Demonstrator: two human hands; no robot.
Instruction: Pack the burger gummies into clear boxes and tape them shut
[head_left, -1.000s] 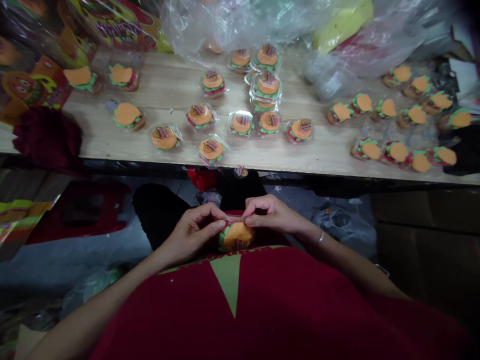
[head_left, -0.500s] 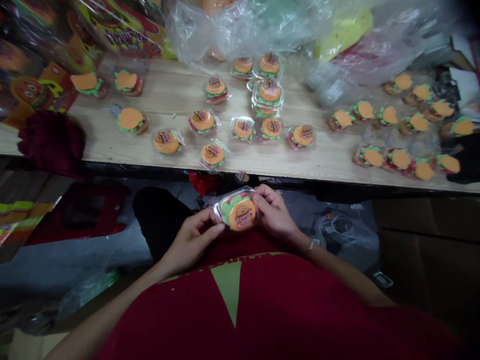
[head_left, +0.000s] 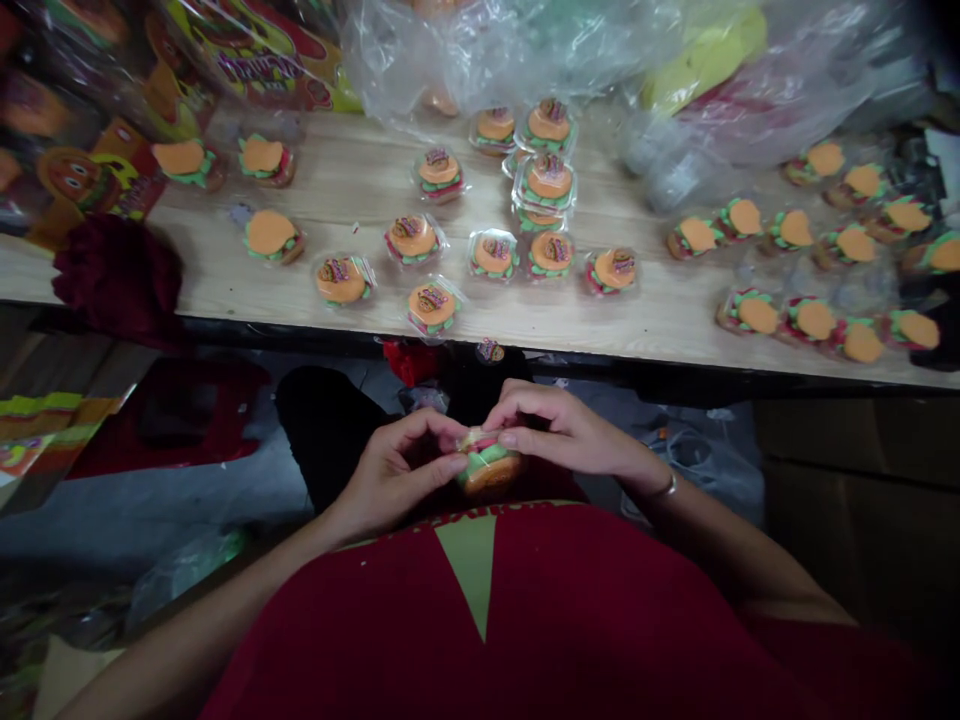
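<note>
Below the table edge, close to my red shirt, both hands pinch one burger-shaped candy pack (head_left: pixel 487 465). My left hand (head_left: pixel 397 475) grips its left side with closed fingers. My right hand (head_left: pixel 559 430) curls over its top and right side. The pack is turned on edge, so its brown bun and green layer show. Several wrapped burger candy packs (head_left: pixel 431 305) with stickers lie on the wooden table (head_left: pixel 660 320) just above my hands.
Unstickered burger candies (head_left: pixel 814 318) lie in rows at the table's right. Clear plastic bags (head_left: pixel 510 50) pile along the back. Printed candy boxes (head_left: pixel 255 60) stand at the back left, a dark red cloth (head_left: pixel 120 280) hangs at the left edge.
The pack, held up with its sticker face showing half a second ago, has been lowered and turned on edge between both hands.
</note>
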